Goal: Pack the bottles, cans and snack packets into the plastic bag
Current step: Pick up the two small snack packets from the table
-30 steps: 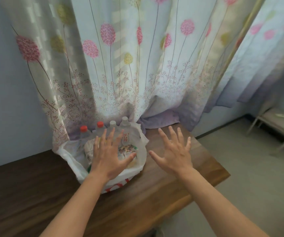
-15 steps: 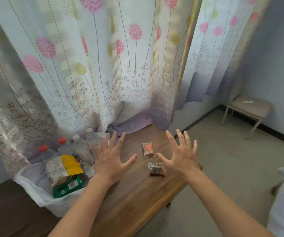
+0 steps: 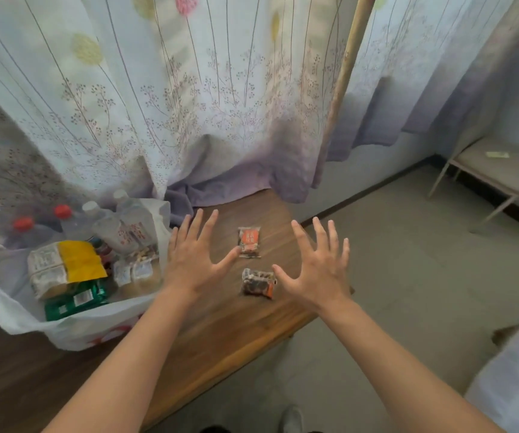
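Observation:
A white plastic bag [image 3: 14,310] stands open on the left of the wooden table [image 3: 220,332]. Inside it are clear bottles [image 3: 127,226] with red and white caps, a yellow-and-white packet [image 3: 64,267], a green packet [image 3: 74,303] and small snack packets. Two small snack packets lie loose on the table: an orange one [image 3: 249,241] and a darker one [image 3: 259,283]. My left hand [image 3: 194,260] hovers spread between the bag and these packets, its thumb tip close to the orange one. My right hand [image 3: 316,270] is spread just right of the darker packet. Both hands hold nothing.
A floral curtain [image 3: 189,104] hangs behind the table and drapes onto its far edge. The table's right edge drops to a grey floor. A small stool [image 3: 495,170] stands at the far right, and white bedding [image 3: 514,379] shows at the lower right.
The view has swung right and down, so the bag sits further left and the two loose packets lie between my hands. Both hands stay spread and empty.

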Demonstrator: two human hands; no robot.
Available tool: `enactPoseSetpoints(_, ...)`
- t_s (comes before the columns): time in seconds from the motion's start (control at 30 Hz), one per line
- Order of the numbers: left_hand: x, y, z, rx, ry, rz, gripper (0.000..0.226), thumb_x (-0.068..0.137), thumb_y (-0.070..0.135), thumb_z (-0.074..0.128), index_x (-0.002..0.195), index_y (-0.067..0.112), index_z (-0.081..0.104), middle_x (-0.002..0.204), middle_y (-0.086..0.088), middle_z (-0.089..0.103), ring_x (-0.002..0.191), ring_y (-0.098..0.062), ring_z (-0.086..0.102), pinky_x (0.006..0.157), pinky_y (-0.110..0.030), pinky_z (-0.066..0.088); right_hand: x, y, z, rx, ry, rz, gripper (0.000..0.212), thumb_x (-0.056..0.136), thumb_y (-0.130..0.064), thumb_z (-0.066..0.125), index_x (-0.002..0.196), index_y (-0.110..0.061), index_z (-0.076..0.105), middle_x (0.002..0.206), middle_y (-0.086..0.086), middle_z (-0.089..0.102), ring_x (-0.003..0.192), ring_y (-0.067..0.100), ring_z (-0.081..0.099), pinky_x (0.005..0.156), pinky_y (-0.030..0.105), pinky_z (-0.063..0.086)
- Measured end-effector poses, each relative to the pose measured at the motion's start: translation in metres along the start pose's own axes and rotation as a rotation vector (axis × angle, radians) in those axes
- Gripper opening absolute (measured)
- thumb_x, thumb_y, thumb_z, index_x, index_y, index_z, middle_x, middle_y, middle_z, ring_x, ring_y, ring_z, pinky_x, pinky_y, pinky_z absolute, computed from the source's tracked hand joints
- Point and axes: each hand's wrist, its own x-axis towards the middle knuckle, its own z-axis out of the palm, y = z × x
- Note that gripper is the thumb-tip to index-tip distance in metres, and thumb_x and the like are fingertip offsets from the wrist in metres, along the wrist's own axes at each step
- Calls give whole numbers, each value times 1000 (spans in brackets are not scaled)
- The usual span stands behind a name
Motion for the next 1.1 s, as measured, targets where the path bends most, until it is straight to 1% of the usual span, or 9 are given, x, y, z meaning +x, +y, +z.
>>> enactPoseSetpoints(0.1, 17, 1, 17, 5, -25, -23, 94, 83, 85, 29, 163, 38, 15, 172, -1, 12, 159, -23, 5, 128, -48, 5, 3, 1, 21, -2, -49, 25, 97, 77, -82, 41, 161, -35, 23, 167, 15, 25, 155, 42, 15, 118, 69, 20)
enactPoseSetpoints(0.27, 44, -2, 50, -7, -70, 5, 87, 91, 77, 41, 163, 36, 19, 171, -4, 17, 158, -25, 10, 128, -48, 5, 9, -4, 52, -4, -128, 54, 95, 79, -79, 42, 160, -32, 24, 166, 16, 26, 155, 43, 15, 119, 68, 22)
enactPoseSetpoints(0.43, 76, -8, 78, -24, -135, 31, 86, 91, 78, 37, 163, 35, 18, 172, -4, 16, 158, -26, 9, 128, -49, 7, 16, -14, 80, 14, -176, 116, 92, 80, -76, 40, 160, -31, 26, 167, 16, 23, 156, 42, 11, 121, 66, 19)
enactPoseSetpoints(0.5, 89, -10, 91, -57, -171, 17, 85, 91, 78, 35, 163, 36, 18, 172, -3, 15, 158, -26, 9, 128, -49, 7, 19, -18, 95, 37, -189, 151, 91, 82, -74, 43, 160, -32, 24, 168, 16, 21, 156, 41, 10, 122, 64, 18)
enactPoseSetpoints(0.6, 104, -16, 114, -122, -214, -3, 81, 93, 75, 37, 163, 37, 18, 172, -2, 15, 159, -25, 9, 128, -50, 7, 23, -26, 120, 72, -168, 207, 89, 84, -73, 47, 160, -32, 25, 168, 17, 21, 156, 42, 11, 123, 62, 18)
enactPoseSetpoints(0.73, 111, -29, 150, -116, -273, 11, 78, 96, 72, 38, 163, 38, 16, 172, -1, 14, 159, -25, 8, 128, -50, 6, 20, -33, 154, 74, -186, 262, 88, 84, -72, 48, 159, -32, 26, 168, 16, 19, 157, 40, 10, 123, 60, 19)
enactPoseSetpoints(0.97, 113, -46, 199, -123, -330, 76, 77, 97, 70, 40, 163, 40, 13, 172, -1, 12, 159, -25, 6, 128, -47, 3, 14, -45, 198, 120, -244, 362, 94, 81, -79, 45, 161, -33, 25, 169, 14, 17, 157, 36, 8, 124, 55, 22)
enactPoseSetpoints(1.1, 118, -49, 217, -132, -347, 92, 78, 96, 69, 43, 163, 40, 14, 172, -2, 12, 158, -26, 7, 128, -48, 4, 15, -53, 212, 131, -251, 392, 98, 79, -81, 46, 161, -32, 26, 168, 14, 18, 157, 35, 8, 125, 53, 21)
